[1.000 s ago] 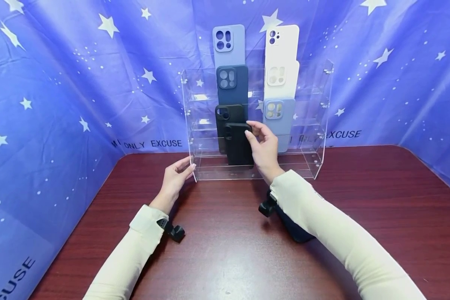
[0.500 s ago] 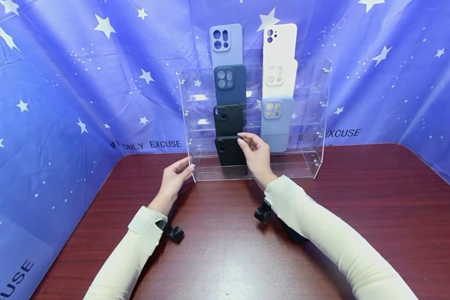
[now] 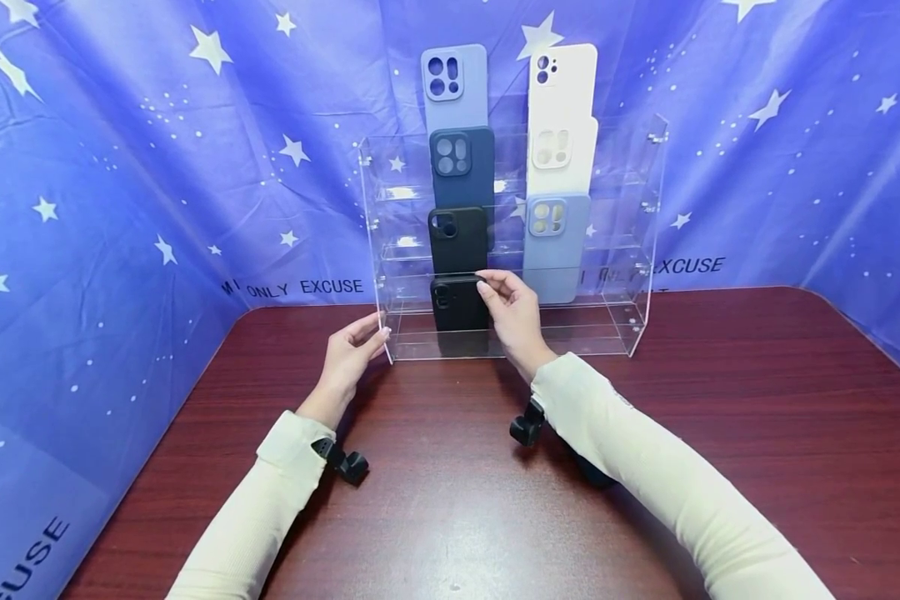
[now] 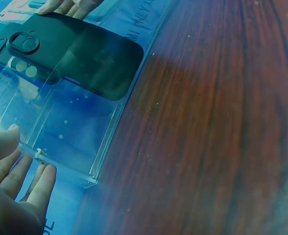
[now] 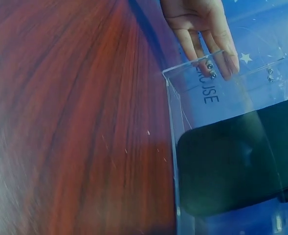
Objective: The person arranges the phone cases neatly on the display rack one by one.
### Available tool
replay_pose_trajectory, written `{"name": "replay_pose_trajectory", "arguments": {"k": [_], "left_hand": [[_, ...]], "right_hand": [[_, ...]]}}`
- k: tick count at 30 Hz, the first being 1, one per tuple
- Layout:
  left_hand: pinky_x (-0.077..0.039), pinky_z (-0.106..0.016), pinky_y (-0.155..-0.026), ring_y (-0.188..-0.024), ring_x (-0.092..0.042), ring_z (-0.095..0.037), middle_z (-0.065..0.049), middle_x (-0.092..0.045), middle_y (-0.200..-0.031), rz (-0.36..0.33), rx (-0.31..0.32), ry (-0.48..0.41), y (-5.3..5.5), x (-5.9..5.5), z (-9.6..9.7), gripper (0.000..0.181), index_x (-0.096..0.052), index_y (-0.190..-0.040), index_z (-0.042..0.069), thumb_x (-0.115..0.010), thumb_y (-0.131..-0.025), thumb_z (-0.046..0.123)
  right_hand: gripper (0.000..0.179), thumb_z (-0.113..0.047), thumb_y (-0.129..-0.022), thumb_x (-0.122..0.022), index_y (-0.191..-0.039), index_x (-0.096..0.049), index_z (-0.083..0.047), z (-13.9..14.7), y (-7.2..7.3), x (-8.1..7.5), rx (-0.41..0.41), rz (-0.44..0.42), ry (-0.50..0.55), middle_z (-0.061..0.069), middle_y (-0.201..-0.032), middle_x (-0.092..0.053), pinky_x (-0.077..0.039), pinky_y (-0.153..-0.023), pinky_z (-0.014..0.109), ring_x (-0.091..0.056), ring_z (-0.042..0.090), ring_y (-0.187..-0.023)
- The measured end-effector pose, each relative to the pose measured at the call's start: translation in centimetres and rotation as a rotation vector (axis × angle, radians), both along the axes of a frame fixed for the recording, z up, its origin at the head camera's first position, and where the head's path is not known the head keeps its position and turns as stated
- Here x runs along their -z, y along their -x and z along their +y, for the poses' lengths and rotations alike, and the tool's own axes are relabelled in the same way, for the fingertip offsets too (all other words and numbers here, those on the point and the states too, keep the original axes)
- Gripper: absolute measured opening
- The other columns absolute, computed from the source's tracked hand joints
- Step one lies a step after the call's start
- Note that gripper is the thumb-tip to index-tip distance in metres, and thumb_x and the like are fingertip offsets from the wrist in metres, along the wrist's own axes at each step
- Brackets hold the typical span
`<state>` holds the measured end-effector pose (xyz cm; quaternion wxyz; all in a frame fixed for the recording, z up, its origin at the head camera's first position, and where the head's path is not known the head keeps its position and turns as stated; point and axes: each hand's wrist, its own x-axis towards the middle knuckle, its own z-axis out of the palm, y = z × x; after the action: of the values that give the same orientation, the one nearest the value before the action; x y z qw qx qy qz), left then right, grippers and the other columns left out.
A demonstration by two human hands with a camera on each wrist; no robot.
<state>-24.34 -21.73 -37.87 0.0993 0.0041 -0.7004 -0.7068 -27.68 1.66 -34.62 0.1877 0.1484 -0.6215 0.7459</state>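
Observation:
A clear acrylic display rack (image 3: 581, 343) with stepped tiers stands at the back of the table. My right hand (image 3: 516, 323) pinches the upper right edge of a black phone case (image 3: 459, 305), which leans in the lowest tier behind the front lip. The left wrist view shows this black case (image 4: 95, 61) standing inside the clear lip, its camera cutout towards the top. My left hand (image 3: 348, 357) grips the rack's left side panel near the bottom, thumb on one side and fingers on the other. Another black phone case (image 3: 457, 237) stands one tier higher, directly behind.
Above in that column are a dark blue case (image 3: 480, 167) and a light blue case (image 3: 474, 108). The right column has white cases (image 3: 581, 92) and a grey-blue case (image 3: 566, 250). A dark object (image 3: 594, 473) lies under my right forearm. Starry curtains (image 3: 120, 167) surround the table.
My right hand has moved the black phone case down and left into the lowest tier, in line with the case behind, then tilted it slightly back. My left hand has stayed on the rack.

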Motion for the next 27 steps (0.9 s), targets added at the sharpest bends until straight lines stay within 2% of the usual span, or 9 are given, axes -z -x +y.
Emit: {"name": "replay_pose_trajectory", "arguments": {"k": [4, 7, 10, 14, 19, 24, 27], "left_hand": [[-0.053, -0.031, -0.085, -0.092, -0.063, -0.003, -0.024, -0.054, -0.129, 0.001, -0.003, -0.003, 0.0, 0.0, 0.0, 0.041, -0.054, -0.127, -0.007, -0.064, -0.088, 0.001], [-0.053, -0.031, -0.085, -0.092, -0.063, -0.004, -0.024, -0.053, -0.13, -0.001, -0.004, -0.004, 0.0, 0.2, -0.1, 0.041, -0.054, -0.127, -0.006, -0.064, -0.088, 0.002], [-0.055, -0.027, -0.081, -0.092, -0.063, -0.003, -0.025, -0.053, -0.13, -0.008, -0.012, -0.011, 0.0, 0.3, -0.2, 0.042, -0.054, -0.127, -0.007, -0.065, -0.087, 0.002], [-0.056, -0.023, -0.077, -0.089, -0.062, 0.001, -0.027, -0.052, -0.13, -0.003, -0.016, -0.01, 0.0, 0.5, -0.2, 0.043, -0.053, -0.127, -0.008, -0.066, -0.086, 0.001], [-0.055, -0.026, -0.08, -0.089, -0.062, 0.0, -0.025, -0.055, -0.128, 0.002, -0.012, -0.008, 0.0, 0.4, -0.1, 0.041, -0.054, -0.127, -0.007, -0.064, -0.087, 0.0], [-0.055, -0.023, -0.079, -0.091, -0.062, -0.002, -0.025, -0.055, -0.127, 0.003, -0.004, 0.002, 0.1, 0.2, -0.1, 0.041, -0.054, -0.127, -0.006, -0.063, -0.088, 0.0], [-0.055, -0.024, -0.079, -0.091, -0.062, -0.001, -0.026, -0.055, -0.127, 0.004, -0.007, 0.008, 0.1, 0.2, 0.0, 0.042, -0.054, -0.127, -0.007, -0.064, -0.087, 0.001]], "right_hand": [[0.021, -0.008, -0.087, -0.067, -0.107, -0.07, 0.0, 0.4, -0.2, -0.3, 0.11, 0.025, -0.127, 0.011, -0.101, -0.071, -0.045, -0.067, 0.012, -0.058, 0.001, -0.08], [0.02, -0.012, -0.084, -0.071, -0.103, -0.073, -0.005, 0.5, -0.4, -0.3, 0.205, 0.075, -0.212, 0.011, -0.102, -0.071, -0.046, -0.072, 0.012, -0.061, 0.006, -0.087], [0.02, -0.011, -0.082, -0.074, -0.101, -0.074, -0.006, 0.4, -0.5, -0.1, 0.264, 0.135, -0.25, 0.01, -0.099, -0.071, -0.046, -0.078, 0.013, -0.063, 0.013, -0.094], [0.021, -0.008, -0.082, -0.074, -0.102, -0.074, -0.005, 0.1, -0.5, 0.0, 0.281, 0.167, -0.224, 0.013, -0.096, -0.069, -0.048, -0.076, 0.01, -0.061, 0.017, -0.094], [0.02, -0.001, -0.082, -0.071, -0.102, -0.072, 0.002, -0.3, -0.5, 0.0, 0.292, 0.193, -0.149, 0.02, -0.097, -0.064, -0.048, -0.073, 0.007, -0.059, 0.021, -0.088], [0.018, 0.009, -0.081, -0.067, -0.099, -0.069, 0.011, -0.7, -2.4, -1.9, 0.339, 0.221, -0.169, 0.025, -0.093, -0.062, -0.047, -0.072, 0.008, -0.057, 0.029, -0.084], [0.017, 0.009, -0.081, -0.067, -0.098, -0.069, 0.012, -0.5, -3.1, -2.6, 0.332, 0.208, -0.18, 0.026, -0.093, -0.062, -0.047, -0.072, 0.009, -0.058, 0.027, -0.083]]}}
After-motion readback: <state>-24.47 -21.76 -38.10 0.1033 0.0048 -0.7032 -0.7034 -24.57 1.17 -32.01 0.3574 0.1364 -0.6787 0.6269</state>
